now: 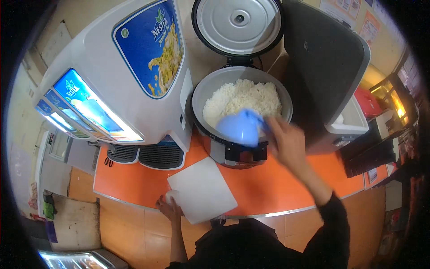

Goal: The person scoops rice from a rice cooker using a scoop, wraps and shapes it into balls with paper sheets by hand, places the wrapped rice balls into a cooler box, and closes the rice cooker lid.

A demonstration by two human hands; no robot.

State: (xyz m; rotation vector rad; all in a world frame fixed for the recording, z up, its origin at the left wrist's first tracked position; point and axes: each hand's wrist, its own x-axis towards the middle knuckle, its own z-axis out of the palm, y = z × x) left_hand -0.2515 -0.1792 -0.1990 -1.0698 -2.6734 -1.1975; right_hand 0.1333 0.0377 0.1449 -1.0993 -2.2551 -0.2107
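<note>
My right hand [286,141] is closed round the handle of a blue plastic cup [239,127], which is tilted over the near rim of a rice cooker [214,145]. Motion blurs the cup, and what it holds does not show. White cooked rice [246,96] is heaped in the cooker's pot. At the counter's front edge my left hand [169,208] curls round a small rounded white thing [172,195], too small to make out. It lies against the left side of a white rectangular sheet [201,190], whose near corner overhangs the edge.
The cooker's round lid [237,22] stands open behind the pot. A white drink dispenser [98,67] with a drip tray [161,157] stands at left, black scissors [108,162] beside it. At right is a cooler box with its dark lid [324,58] raised. All stand on an orange counter [286,184].
</note>
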